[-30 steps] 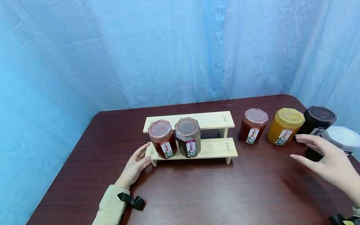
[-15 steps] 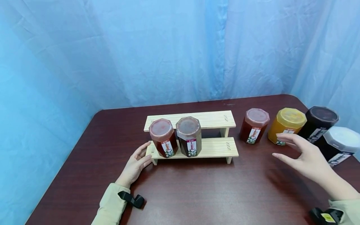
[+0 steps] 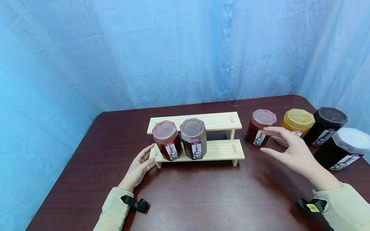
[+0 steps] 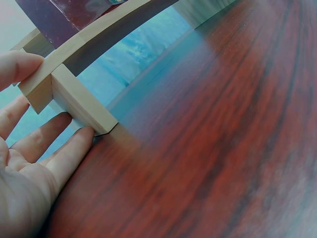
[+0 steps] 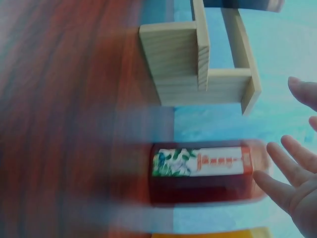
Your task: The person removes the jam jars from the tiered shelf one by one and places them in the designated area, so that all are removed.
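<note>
My left hand (image 3: 138, 170) holds the left end of a two-step wooden rack (image 3: 222, 150). In the left wrist view its fingers (image 4: 74, 148) lie against the rack's end and leg. On the lower step stand a labelled octagonal red jar (image 3: 166, 136) and a grey-brown jar (image 3: 193, 141), side by side. My right hand (image 3: 295, 157) is spread, thumb apart from the fingers, in front of another red jar (image 3: 261, 123). Seen from the right wrist, the fingers (image 5: 275, 191) overlap the lid end of that red jar (image 5: 203, 191), and nothing is in the grasp.
Right of the red jar stand a yellow jar (image 3: 299, 118), a black jar (image 3: 326, 125) and a white-lidded dark jar (image 3: 344, 149) near the table's right edge. The rack's upper step (image 3: 214, 122) lies behind. Blue curtains (image 3: 144, 57) hang around the brown table (image 3: 216, 195).
My right hand has moved left, from before the dark jars past the yellow jar to the red jar, staying spread. My left hand remains at the rack's end.
</note>
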Demonstrator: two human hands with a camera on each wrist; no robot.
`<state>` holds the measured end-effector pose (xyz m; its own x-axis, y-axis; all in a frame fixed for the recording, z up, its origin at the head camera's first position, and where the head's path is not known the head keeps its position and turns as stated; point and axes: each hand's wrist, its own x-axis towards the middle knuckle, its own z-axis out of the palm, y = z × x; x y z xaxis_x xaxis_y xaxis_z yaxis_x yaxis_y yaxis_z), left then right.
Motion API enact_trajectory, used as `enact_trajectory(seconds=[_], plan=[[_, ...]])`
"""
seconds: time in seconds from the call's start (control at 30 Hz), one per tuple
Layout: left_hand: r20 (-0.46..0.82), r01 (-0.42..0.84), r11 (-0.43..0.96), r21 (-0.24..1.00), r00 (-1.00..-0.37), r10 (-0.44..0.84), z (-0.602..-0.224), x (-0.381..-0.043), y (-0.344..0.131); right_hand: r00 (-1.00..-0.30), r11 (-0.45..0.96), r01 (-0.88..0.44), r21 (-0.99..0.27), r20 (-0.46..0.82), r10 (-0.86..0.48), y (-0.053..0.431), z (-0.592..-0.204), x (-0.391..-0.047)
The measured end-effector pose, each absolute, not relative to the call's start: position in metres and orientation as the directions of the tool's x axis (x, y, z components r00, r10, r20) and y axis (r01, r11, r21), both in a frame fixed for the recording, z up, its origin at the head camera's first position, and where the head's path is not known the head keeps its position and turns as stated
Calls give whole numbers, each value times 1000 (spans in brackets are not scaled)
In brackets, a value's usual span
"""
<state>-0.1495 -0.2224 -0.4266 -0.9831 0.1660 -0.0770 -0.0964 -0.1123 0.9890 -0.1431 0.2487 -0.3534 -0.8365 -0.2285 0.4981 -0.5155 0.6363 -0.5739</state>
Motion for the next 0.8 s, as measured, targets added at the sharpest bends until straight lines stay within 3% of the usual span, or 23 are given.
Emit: enact_trajectory(seconds=[0.4,0.8], plan=[[-69,-87,-105,991,-984,167,-426,-149,-223,-869,599,-486,-636,421,-258,219,-342,-155],[-77,-96,-109,989,-983,165,-425,-149,-222,-826,514,-562,-649,403,-394,189,-332,-169]])
